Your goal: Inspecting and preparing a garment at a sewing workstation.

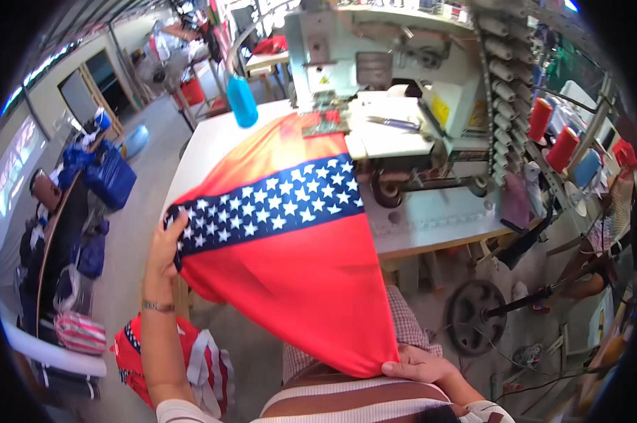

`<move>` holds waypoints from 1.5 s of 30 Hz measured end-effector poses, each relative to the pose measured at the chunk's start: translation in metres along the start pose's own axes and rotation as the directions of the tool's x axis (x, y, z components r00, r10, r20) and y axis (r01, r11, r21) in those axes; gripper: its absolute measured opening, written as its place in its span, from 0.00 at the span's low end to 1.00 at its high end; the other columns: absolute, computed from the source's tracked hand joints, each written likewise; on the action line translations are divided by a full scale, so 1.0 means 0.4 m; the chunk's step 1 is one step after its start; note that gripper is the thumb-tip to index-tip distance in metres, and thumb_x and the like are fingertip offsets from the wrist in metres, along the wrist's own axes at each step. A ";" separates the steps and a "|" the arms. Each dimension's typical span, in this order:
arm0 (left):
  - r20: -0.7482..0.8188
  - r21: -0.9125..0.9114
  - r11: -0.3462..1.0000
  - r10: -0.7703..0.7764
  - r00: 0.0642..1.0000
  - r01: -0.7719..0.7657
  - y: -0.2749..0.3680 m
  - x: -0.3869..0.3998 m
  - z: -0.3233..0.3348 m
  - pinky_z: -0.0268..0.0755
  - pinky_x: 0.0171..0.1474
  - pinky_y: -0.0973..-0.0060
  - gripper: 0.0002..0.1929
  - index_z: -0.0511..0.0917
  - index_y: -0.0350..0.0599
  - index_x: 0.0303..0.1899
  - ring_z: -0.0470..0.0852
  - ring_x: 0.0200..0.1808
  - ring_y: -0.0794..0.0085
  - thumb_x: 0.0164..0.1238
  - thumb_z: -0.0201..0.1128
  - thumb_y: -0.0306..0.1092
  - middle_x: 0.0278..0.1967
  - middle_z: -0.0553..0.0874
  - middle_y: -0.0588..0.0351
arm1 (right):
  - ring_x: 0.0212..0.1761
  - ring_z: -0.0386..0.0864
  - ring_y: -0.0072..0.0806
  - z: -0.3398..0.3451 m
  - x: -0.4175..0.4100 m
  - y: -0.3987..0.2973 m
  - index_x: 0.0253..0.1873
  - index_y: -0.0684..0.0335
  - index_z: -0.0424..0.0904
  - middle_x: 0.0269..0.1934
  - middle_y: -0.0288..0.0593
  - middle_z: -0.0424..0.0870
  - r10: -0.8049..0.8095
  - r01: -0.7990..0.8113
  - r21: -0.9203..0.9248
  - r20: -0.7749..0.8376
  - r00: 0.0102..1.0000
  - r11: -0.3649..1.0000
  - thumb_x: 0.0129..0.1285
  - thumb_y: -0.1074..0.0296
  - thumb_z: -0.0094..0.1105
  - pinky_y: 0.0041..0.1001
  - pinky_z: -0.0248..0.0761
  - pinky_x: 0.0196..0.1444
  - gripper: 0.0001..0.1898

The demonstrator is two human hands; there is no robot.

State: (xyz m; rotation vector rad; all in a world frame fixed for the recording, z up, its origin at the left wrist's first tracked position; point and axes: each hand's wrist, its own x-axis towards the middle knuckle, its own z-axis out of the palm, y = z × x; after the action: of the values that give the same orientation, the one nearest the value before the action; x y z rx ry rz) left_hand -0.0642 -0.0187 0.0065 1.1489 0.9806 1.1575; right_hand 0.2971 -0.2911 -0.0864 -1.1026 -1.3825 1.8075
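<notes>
A red fabric piece (292, 285) with a navy band of white stars is stretched between my hands. My left hand (166, 240) grips the band's left end, thumb on top. Near my lap, my right hand (413, 364) pinches the lower right corner of the red cloth. The far end of the cloth, orange-looking in the glare, lies on the white table under the presser area of an industrial sewing machine (326, 119). Whether the needle is in the cloth cannot be seen.
A blue bottle (241, 103) stands on the table's far left. Metal tweezers or snips (392, 123) lie right of the machine head. More red and striped fabric (207, 365) hangs low at left. A black handwheel (477, 317) is below the table, right. Red thread cones (561, 149) stand farther right.
</notes>
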 end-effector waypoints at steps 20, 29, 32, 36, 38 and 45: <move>-0.012 -0.249 0.959 -0.143 0.990 0.135 -0.049 0.032 -0.089 0.81 0.41 0.66 0.15 0.74 0.36 0.48 0.85 0.38 0.63 0.62 0.60 0.31 0.41 0.84 0.47 | 0.23 0.63 0.12 -0.006 0.002 -0.069 0.23 0.63 0.69 0.19 0.26 0.67 0.187 -0.198 0.148 0.082 0.979 0.969 0.68 0.49 0.48 0.19 0.59 0.24 0.24; -0.045 -0.131 0.988 -0.084 0.995 0.078 -0.013 0.044 -0.089 0.81 0.39 0.68 0.14 0.74 0.37 0.48 0.85 0.36 0.65 0.63 0.59 0.31 0.39 0.84 0.48 | 0.26 0.65 0.12 -0.014 0.003 -0.038 0.29 0.65 0.74 0.22 0.28 0.71 0.208 -0.212 0.067 0.061 0.976 0.975 0.69 0.50 0.46 0.19 0.62 0.28 0.22; -0.054 -0.141 0.988 -0.065 0.996 0.057 -0.006 0.068 -0.087 0.81 0.40 0.68 0.14 0.75 0.36 0.48 0.85 0.36 0.65 0.63 0.59 0.31 0.39 0.84 0.48 | 0.31 0.67 0.11 0.016 0.015 -0.120 0.40 0.67 0.76 0.27 0.27 0.74 0.101 -0.102 0.175 0.016 0.995 0.979 0.68 0.54 0.49 0.18 0.65 0.34 0.18; -0.053 -0.134 0.986 -0.110 0.993 0.102 -0.006 0.112 -0.089 0.80 0.39 0.72 0.14 0.75 0.36 0.46 0.85 0.35 0.68 0.63 0.60 0.34 0.38 0.84 0.50 | 0.33 0.68 0.09 0.036 0.045 -0.128 0.43 0.66 0.79 0.30 0.26 0.77 0.001 0.006 0.133 -0.053 0.999 0.991 0.65 0.66 0.56 0.16 0.65 0.34 0.10; 0.029 -0.093 0.987 -0.126 0.992 0.128 0.012 0.105 -0.071 0.81 0.35 0.75 0.14 0.76 0.38 0.44 0.85 0.31 0.70 0.62 0.62 0.37 0.36 0.85 0.51 | 0.35 0.69 0.10 0.028 0.058 -0.115 0.45 0.68 0.78 0.31 0.27 0.78 -0.021 0.021 0.102 0.000 1.000 0.995 0.65 0.68 0.55 0.17 0.66 0.37 0.10; 0.137 0.707 0.688 -0.361 0.923 0.164 0.072 0.083 -0.156 0.70 0.44 0.80 0.16 0.78 0.40 0.45 0.79 0.38 0.81 0.54 0.66 0.34 0.39 0.83 0.61 | 0.47 0.74 0.18 0.029 0.058 -0.145 0.51 0.70 0.74 0.42 0.38 0.82 -0.050 0.052 0.085 -0.028 0.998 0.995 0.65 0.73 0.53 0.21 0.67 0.51 0.12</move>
State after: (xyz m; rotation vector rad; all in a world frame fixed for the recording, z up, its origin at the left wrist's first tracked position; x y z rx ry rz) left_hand -0.1243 0.0247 0.0247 1.6286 1.3613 0.3583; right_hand 0.2746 -0.2608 -0.0353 -1.0339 -1.2946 1.7920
